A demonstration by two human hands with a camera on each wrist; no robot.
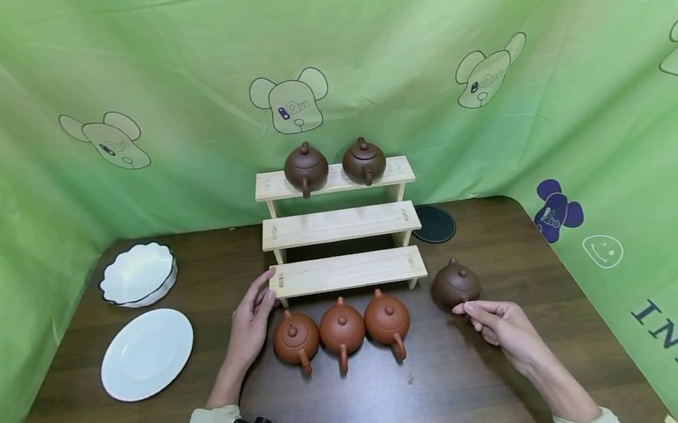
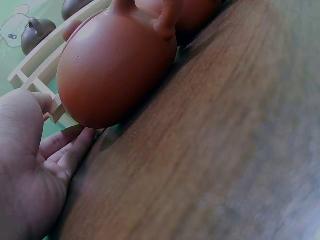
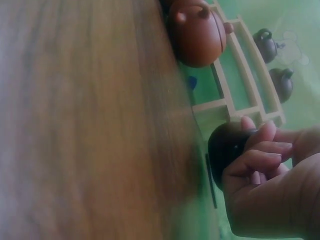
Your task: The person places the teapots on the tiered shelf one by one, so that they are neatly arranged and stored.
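My right hand (image 1: pixel 506 332) pinches the handle of a dark brown clay teapot (image 1: pixel 454 283), right of a three-step wooden stand (image 1: pixel 346 272). Its fingers hide the handle; I cannot tell whether the pot touches the table. In the right wrist view, this dark teapot (image 3: pixel 222 150) is partly behind the fingers. At the stand's lowest step, my left hand (image 1: pixel 251 324) touches the left end with fairly straight fingers. Just right of that hand sits a reddish-brown teapot (image 1: pixel 295 339), first in a row with a second (image 1: pixel 342 327) and a third (image 1: pixel 386 317), handles toward me.
Two dark teapots, one left (image 1: pixel 305 167) and one right (image 1: pixel 364 162), stand on the top step. A dark round mat (image 1: pixel 434 224) lies behind the held pot. At left are a white scalloped bowl (image 1: pixel 138 274) and a white plate (image 1: pixel 147 355). Green cloth (image 1: pixel 187 61) surrounds the table.
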